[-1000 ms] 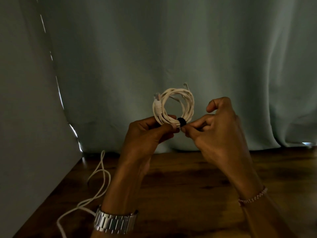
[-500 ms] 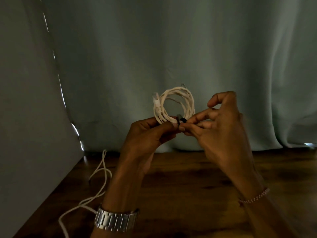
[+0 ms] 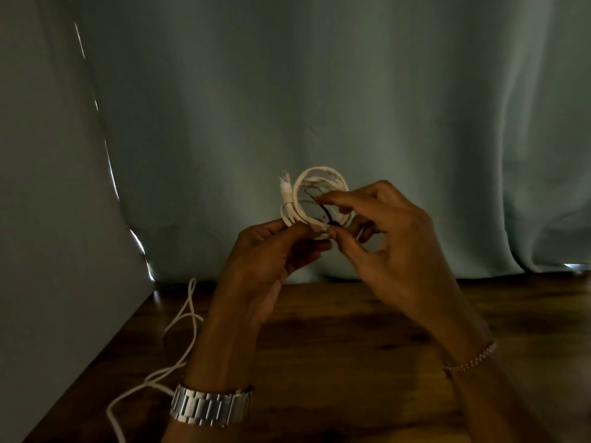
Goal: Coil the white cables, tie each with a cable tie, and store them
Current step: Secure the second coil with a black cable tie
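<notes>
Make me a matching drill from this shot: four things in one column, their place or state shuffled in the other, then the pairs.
Things:
1. coiled white cable
2. black cable tie
3. loose white cable
4. metal watch

States:
A. lying on the wooden table
B. worn on the left wrist
C. held up in the left hand
D. pulled by fingers of the right hand

Pairs: 1-C, 2-D, 3-A, 4-B

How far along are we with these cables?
Done: one white cable is coiled. In hand: the left hand grips that coil while the right hand pinches the black cable tie through it, not visibly fastened. Left: a second cable lies loose on the table; no storage visible.
</notes>
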`<state>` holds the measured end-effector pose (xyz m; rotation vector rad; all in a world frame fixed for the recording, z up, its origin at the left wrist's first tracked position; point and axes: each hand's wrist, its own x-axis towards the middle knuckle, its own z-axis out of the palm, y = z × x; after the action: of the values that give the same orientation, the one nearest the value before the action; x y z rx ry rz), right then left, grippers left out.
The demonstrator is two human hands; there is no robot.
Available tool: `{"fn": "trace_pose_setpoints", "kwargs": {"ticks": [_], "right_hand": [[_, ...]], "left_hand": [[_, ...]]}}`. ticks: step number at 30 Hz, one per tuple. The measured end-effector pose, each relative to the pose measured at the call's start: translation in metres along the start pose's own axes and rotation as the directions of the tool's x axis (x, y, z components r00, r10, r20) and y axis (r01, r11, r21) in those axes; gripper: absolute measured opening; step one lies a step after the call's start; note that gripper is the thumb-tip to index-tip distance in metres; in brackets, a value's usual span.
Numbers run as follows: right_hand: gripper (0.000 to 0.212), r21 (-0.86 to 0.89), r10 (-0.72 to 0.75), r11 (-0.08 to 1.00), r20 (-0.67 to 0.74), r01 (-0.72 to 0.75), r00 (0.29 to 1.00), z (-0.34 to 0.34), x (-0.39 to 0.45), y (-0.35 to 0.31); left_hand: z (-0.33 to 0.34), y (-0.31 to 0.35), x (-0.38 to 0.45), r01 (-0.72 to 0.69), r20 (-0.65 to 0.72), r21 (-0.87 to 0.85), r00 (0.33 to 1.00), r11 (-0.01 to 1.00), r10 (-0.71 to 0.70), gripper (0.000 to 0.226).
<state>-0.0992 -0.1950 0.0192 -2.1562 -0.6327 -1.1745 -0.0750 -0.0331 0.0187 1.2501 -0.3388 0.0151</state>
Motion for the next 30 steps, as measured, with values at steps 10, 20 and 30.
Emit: {"fn": "trace_pose_setpoints", "kwargs": {"ticks": [10, 20, 30], "right_hand": [[0.042, -0.245, 0.013, 0.969, 0.135, 0.021, 0.991, 0.002, -0.003, 0.013], [0.03, -0.201, 0.037, 0.98, 0.184, 0.001, 0.982, 0.005, -0.002, 0.017], [0.025, -0.148, 0.058, 0.989, 0.317, -0.012, 0.947, 0.002, -0.002, 0.012]], "left_hand": [[-0.004, 0.003, 0.002, 0.044, -0.015, -0.049, 0.999, 0.998, -0.045, 0.014], [-0.006, -0.004, 0.007, 0.101, -0.01, 0.137, 0.995, 0.985, -0.101, 0.009], [-0.014, -0.007, 0.005, -0.543, 0.345, 0.752, 0.807, 0.373, 0.479, 0.023]]}}
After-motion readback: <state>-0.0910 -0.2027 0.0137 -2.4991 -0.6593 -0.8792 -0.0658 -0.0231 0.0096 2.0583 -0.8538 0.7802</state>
